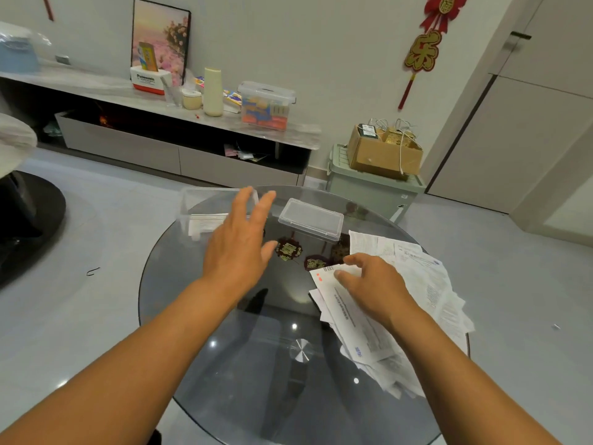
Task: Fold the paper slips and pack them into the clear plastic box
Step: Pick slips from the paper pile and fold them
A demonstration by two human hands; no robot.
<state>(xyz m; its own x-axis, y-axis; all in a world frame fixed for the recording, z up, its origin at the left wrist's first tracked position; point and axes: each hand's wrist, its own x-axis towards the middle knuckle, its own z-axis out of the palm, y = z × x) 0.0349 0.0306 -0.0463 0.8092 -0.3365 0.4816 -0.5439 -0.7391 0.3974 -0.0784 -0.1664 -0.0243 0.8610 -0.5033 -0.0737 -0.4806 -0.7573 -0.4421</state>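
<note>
A clear plastic box [199, 207] stands at the far left edge of the round glass table [231, 364], with folded paper inside it. Its clear lid [310, 219] lies apart, further right. A loose pile of white paper slips [417, 284] covers the table's right side. My left hand [239, 242] hovers flat with fingers spread, just in front of the box and holding nothing. My right hand [375, 284] rests on the pile, fingertips pressing the top slip [340, 303].
A low cabinet [160, 101] along the far wall carries a lidded container, a bottle and small items. A green bin [372, 184] with a cardboard box on top stands behind the table. A dark round chair base [29, 220] sits at left.
</note>
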